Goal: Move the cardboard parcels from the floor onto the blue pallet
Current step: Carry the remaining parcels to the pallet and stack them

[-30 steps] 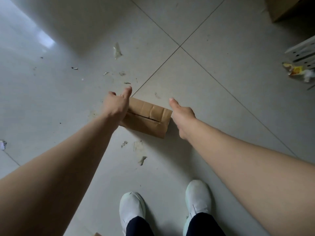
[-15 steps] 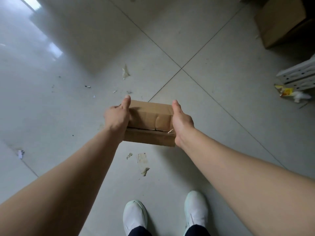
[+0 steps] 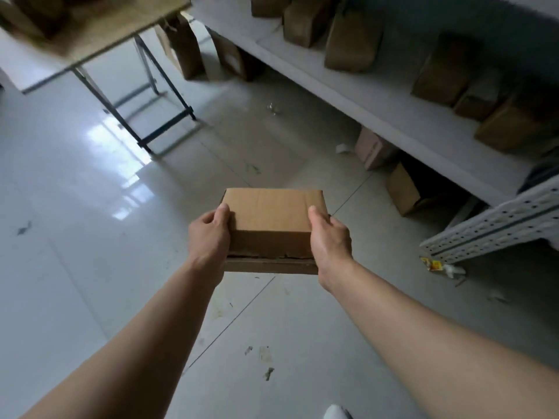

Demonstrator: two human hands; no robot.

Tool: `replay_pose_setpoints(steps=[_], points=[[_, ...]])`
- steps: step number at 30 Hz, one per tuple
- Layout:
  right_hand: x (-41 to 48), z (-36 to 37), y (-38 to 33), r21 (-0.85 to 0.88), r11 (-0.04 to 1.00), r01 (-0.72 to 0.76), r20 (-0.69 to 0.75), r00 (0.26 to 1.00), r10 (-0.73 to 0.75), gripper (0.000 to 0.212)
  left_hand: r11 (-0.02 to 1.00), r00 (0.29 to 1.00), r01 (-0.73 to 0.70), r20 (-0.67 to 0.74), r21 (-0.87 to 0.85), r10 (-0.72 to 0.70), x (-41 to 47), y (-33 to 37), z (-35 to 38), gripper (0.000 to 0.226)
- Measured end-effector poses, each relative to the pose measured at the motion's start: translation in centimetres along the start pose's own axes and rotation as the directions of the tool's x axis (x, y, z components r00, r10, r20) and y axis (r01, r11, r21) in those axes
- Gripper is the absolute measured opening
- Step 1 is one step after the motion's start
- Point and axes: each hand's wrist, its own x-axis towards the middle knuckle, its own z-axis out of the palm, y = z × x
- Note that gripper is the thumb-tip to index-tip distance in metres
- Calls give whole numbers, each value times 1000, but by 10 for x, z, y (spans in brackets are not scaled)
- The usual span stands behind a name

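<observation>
A small flat cardboard parcel (image 3: 272, 220) is held up off the floor in the middle of the head view. My left hand (image 3: 208, 237) grips its left side, thumb on top. My right hand (image 3: 331, 237) grips its right side the same way. The parcel's near edge shows a slit where the flap gapes. No blue pallet shows in this view.
A long grey shelf (image 3: 378, 95) with several cardboard boxes runs along the right. More boxes (image 3: 402, 189) sit on the floor under it. A folding table (image 3: 99, 34) with metal legs stands at the far left. A white perforated rail (image 3: 496, 222) lies at right, with scraps on the tiles.
Both hands have lifted the parcel off the floor to a higher level. The view has tilted up from the floor, so the shelf and table have come into sight.
</observation>
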Motion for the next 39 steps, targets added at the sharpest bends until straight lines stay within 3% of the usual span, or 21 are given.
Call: replay_pose_setpoints(steps=[6, 13, 17, 22, 29, 39], points=[[-103, -65, -92, 24, 979, 203, -38, 979, -202, 56, 986, 992, -120, -39, -116, 117, -92, 110, -27, 23], [-212, -152, -159, 51, 888, 457, -156, 882, -445, 53, 948, 969, -240, 16, -208, 248, -198, 203, -36, 21], [-261, -199, -166, 100, 846, 524, -287, 829, -479, 55, 935, 946, -279, 105, -218, 307, -249, 230, -24, 28], [-308, -253, -150, 140, 827, 544, -507, 757, -412, 55, 915, 878, -322, 287, -241, 384, -313, 243, 1, 32], [-370, -338, -105, 227, 754, 616, -764, 593, -254, 40, 893, 697, -396, 563, -216, 445, -423, 239, 43, 24], [-500, -459, 21, 258, 609, 750, -958, 280, 62, 29, 828, 315, -515, 849, -223, 424, -633, 168, 83, 28]])
